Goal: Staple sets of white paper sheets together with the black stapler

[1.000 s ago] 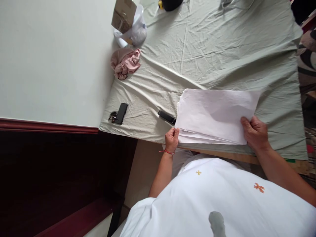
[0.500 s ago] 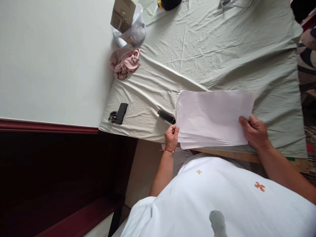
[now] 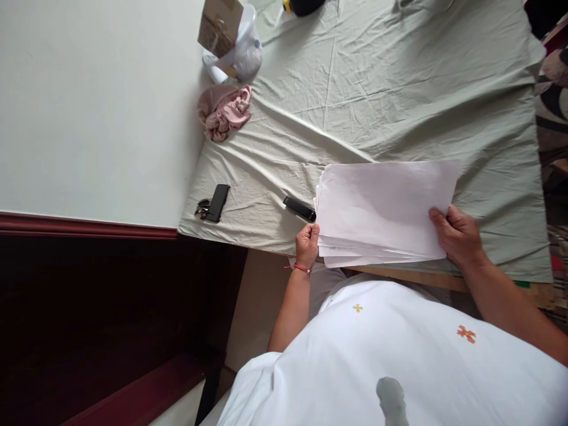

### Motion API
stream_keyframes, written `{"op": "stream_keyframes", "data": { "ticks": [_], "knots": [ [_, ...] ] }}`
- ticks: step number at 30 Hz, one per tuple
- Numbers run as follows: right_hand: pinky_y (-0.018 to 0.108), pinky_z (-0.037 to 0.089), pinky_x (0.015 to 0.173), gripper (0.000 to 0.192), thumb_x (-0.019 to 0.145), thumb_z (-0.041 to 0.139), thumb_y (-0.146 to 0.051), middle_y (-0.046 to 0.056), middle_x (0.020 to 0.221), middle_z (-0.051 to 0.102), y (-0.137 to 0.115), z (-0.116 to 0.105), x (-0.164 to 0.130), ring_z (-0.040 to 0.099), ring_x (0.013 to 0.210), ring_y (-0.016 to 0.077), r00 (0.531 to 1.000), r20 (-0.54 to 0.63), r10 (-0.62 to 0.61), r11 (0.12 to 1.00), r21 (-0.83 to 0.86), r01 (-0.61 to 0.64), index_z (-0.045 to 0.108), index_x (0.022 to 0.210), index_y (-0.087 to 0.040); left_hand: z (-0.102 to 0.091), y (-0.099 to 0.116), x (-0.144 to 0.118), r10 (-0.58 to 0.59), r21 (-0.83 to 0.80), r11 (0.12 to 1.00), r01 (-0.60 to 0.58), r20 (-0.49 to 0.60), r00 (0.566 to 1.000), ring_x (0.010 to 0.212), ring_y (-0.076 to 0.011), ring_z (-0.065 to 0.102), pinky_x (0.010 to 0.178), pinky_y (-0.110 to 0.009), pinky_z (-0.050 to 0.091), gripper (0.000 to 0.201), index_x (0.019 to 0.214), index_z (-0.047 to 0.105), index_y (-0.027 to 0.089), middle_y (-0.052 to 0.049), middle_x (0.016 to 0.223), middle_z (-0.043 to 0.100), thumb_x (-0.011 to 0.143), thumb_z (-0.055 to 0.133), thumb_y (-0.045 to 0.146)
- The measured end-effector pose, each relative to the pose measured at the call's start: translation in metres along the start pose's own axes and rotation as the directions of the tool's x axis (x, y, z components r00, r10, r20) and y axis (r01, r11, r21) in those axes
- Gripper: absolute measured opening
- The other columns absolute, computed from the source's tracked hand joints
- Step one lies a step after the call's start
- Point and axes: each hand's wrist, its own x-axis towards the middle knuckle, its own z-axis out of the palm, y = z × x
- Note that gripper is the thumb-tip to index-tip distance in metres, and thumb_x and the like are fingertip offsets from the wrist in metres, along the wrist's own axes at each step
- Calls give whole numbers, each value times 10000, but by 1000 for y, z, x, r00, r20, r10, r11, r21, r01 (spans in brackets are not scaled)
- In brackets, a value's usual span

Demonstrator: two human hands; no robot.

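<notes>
A loose stack of white paper sheets (image 3: 386, 207) lies over the near edge of the cloth-covered table, its edges uneven at the left and bottom. My left hand (image 3: 307, 244) is closed on the stack's lower left edge, thumb on top. At the right side my right hand (image 3: 459, 234) grips the sheets, thumb above and fingers hidden beneath. Faint print shows on one sheet near the lower left. Just beyond my left hand lies a black stapler (image 3: 299, 209), close to the paper's left edge.
On the pale green tablecloth (image 3: 399, 106) a dark phone (image 3: 218, 203) lies beside some keys (image 3: 203, 208) at the left. Farther back are a crumpled pink cloth (image 3: 225, 112), a white plastic tub (image 3: 246, 53) and a cardboard box (image 3: 219, 26). A wall (image 3: 89, 106) bounds the left.
The sheets at the left edge are fanned slightly more unevenly. My left hand has shifted a little left and up; my right hand stays almost still.
</notes>
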Motion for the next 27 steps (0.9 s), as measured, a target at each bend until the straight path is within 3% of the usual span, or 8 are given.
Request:
{"op": "stream_keyframes", "data": {
  "ticks": [5, 9, 15, 22, 27],
  "knots": [
    [250, 450, 684, 445, 890, 677, -644, -1, 856, 725, -6, 2, 0, 573, 753, 142, 1000, -14, 25, 1000, 16, -24, 747, 985, -215, 1, -5, 1, -41, -75, 996, 43, 37, 999, 670, -104, 503, 654, -217, 412, 484, 885, 680, 165, 17, 732, 607, 824, 750, 640],
    [255, 470, 705, 472, 869, 684, -671, 1, 852, 720, -11, 2, -1, 589, 773, 151, 1000, 6, 24, 997, 74, -24, 737, 968, -213, 3, -5, 0, -51, -52, 997, 52, 11, 999, 610, -85, 445, 604, -210, 375, 496, 804, 647, 164, 36, 670, 559, 820, 749, 650],
    [253, 459, 690, 446, 896, 667, -646, -3, 850, 720, -6, 0, 0, 584, 751, 147, 1000, -9, 18, 1000, 15, -18, 742, 979, -214, 2, 1, 0, -38, 6, 999, 38, -2, 999, 598, -84, 370, 573, -220, 320, 563, 721, 590, 172, 51, 627, 462, 829, 702, 713],
    [249, 450, 682, 431, 892, 674, -635, -9, 850, 717, -4, 0, 0, 579, 752, 147, 1000, 8, 28, 999, 25, -28, 746, 984, -220, 3, 0, 2, -45, -45, 998, 44, -16, 999, 606, -86, 352, 575, -223, 304, 582, 681, 559, 173, 52, 617, 428, 815, 715, 718],
    [254, 468, 708, 417, 882, 692, -623, -4, 890, 735, -5, 2, 0, 593, 770, 146, 999, -8, 41, 996, 75, -40, 740, 981, -221, -1, 0, 0, -26, -153, 988, 33, 48, 998, 644, -99, 481, 627, -214, 389, 506, 799, 644, 163, 29, 671, 558, 839, 733, 659]
  ]
}}
